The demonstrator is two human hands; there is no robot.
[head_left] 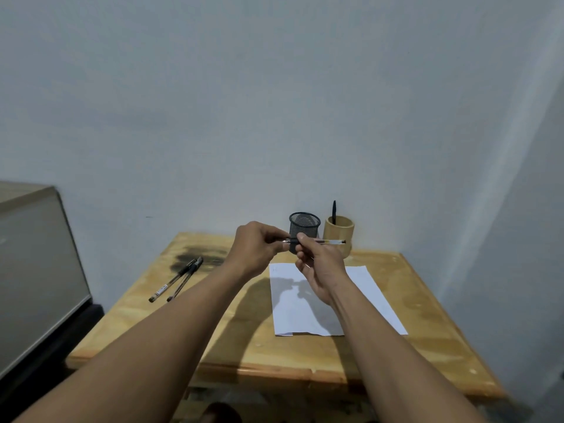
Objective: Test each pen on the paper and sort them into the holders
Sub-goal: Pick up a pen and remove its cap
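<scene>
While the pen [331, 241] is held level in the air at twelve o'clock from the paper [375, 300], just in front of the mesh holder [306, 222], the left hand [254, 250] pinches its cap end and the right hand [320, 270] grips the barrel with curled fingers. By my judgement the cap is coming off or going on; I cannot tell which. If untested, the tip must next meet the paper. Two spare pens [178, 279] lie at nine o'clock on the table [427, 331]; a sorted pen [334, 210] stands in the wooden holder [338, 232] at one o'clock.

pale wall [274, 102], wooden table [232, 331]
</scene>
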